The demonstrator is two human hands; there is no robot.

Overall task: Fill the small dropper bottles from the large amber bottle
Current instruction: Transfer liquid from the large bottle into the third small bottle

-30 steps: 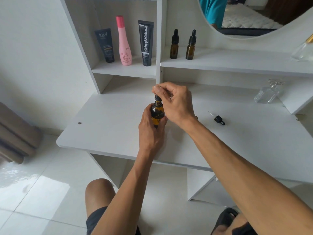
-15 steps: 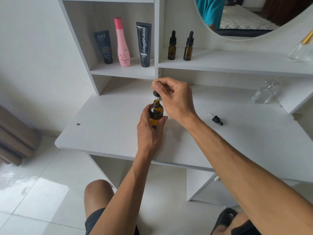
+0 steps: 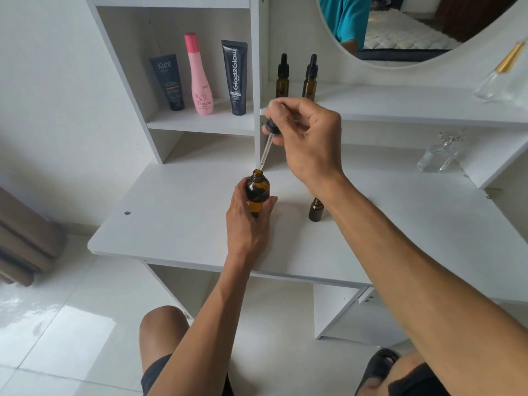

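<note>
My left hand (image 3: 248, 221) grips the large amber bottle (image 3: 257, 192), which stands upright and uncapped on the white desk (image 3: 177, 224). My right hand (image 3: 307, 138) pinches the black bulb of a dropper (image 3: 267, 145). Its glass pipette slants down, and the tip is right at the bottle's mouth. A small open amber bottle (image 3: 316, 210) stands on the desk just behind my right wrist. Two capped small dropper bottles (image 3: 283, 77) (image 3: 310, 78) stand on the shelf behind.
Three cosmetic tubes and bottles stand in the left shelf compartment (image 3: 200, 121), among them a pink bottle (image 3: 199, 77). A clear glass perfume bottle (image 3: 437, 154) sits at the desk's right back, another one (image 3: 498, 75) on the upper right shelf. A round mirror (image 3: 414, 30) hangs above.
My right hand has risen and drawn the dropper up out of the large amber bottle, baring the glass pipette. The small open bottle now shows behind my wrist; the loose dropper cap is now hidden.
</note>
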